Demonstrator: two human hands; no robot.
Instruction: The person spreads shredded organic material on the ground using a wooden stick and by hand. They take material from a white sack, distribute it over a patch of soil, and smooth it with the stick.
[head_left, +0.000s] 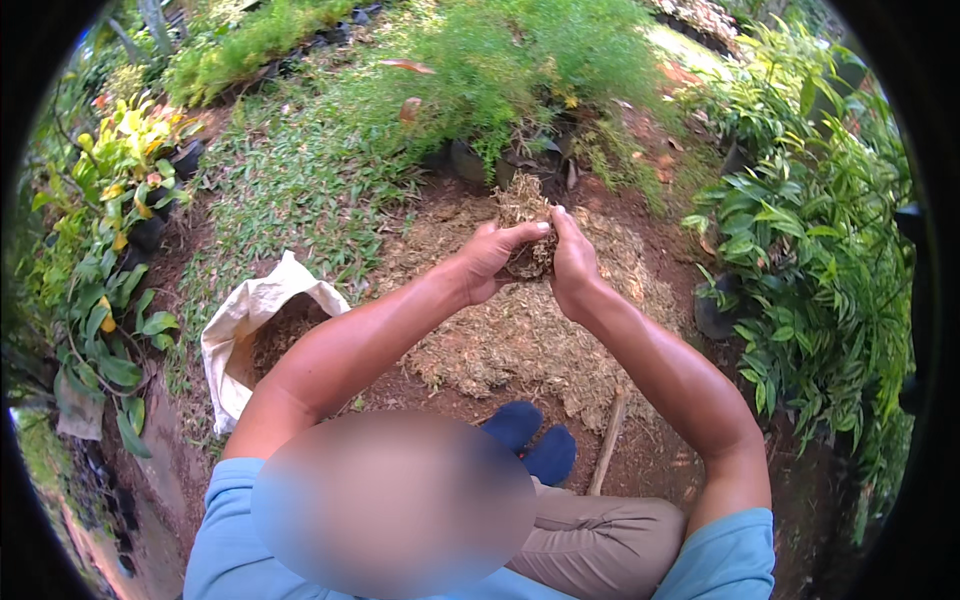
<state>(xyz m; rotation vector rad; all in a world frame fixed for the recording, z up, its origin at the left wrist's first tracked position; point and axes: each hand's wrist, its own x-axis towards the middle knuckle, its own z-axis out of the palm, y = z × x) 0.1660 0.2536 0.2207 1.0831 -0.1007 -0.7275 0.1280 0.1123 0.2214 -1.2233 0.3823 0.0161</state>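
Note:
My left hand (489, 259) and my right hand (574, 255) are raised in front of me, cupped on either side of a clump of dry, shredded plant fibre (529, 244). The left thumb lies across the clump towards the right hand's fingertips. Fibre sticks up above the fingers. Beneath the hands, a wide layer of the same pale brown material (517, 345) is spread on reddish soil. Left of my left forearm stands an open white woven sack (225, 337) with brown loose material inside, partly hidden by the arm.
A wooden stick (609, 442) lies at the near right edge of the fibre, beside my feet in dark blue socks (551, 454). Feathery green plants (502, 82) in dark grow bags stand ahead. Leafy potted plants line the left (112, 300) and right (810, 247). Low grass (300, 172) grows front left.

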